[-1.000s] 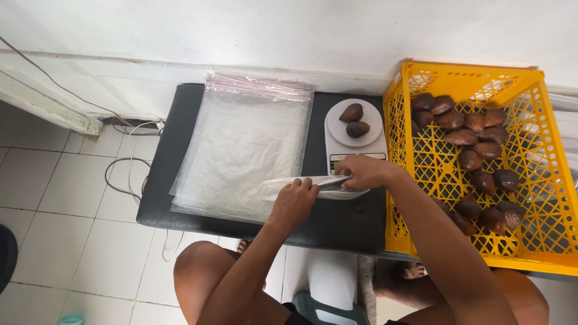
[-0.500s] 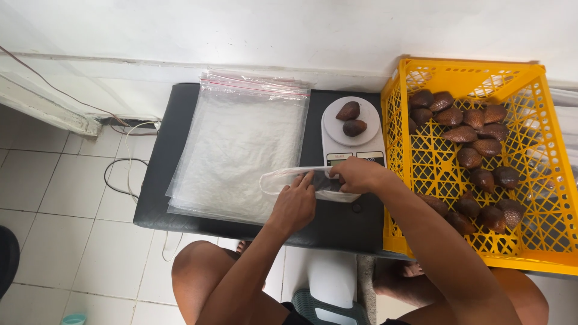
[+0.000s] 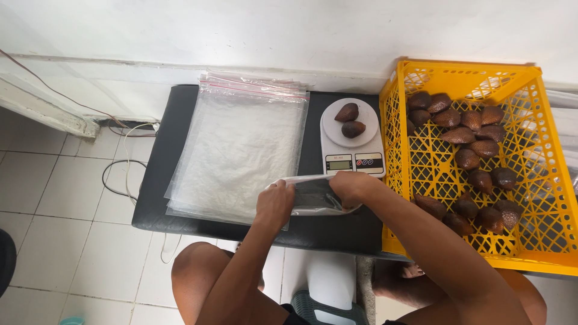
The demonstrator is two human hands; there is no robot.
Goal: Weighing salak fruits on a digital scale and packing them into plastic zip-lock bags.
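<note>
A clear plastic zip bag is held open at its mouth between both hands, just in front of a white kitchen scale. My left hand grips the bag's left edge and my right hand grips its right edge. Two brown scaly fruits lie on the scale's round plate. A stack of clear zip bags lies on the black table top to the left of the scale.
A yellow plastic crate holding several brown scaly fruits stands at the right. White cables lie on the tiled floor at the left. A white wall runs along the back. My knees show below the table's front edge.
Both hands have spread the single bag's mouth wider and shifted it slightly toward me, off the stack. The fruits on the scale have not moved.
</note>
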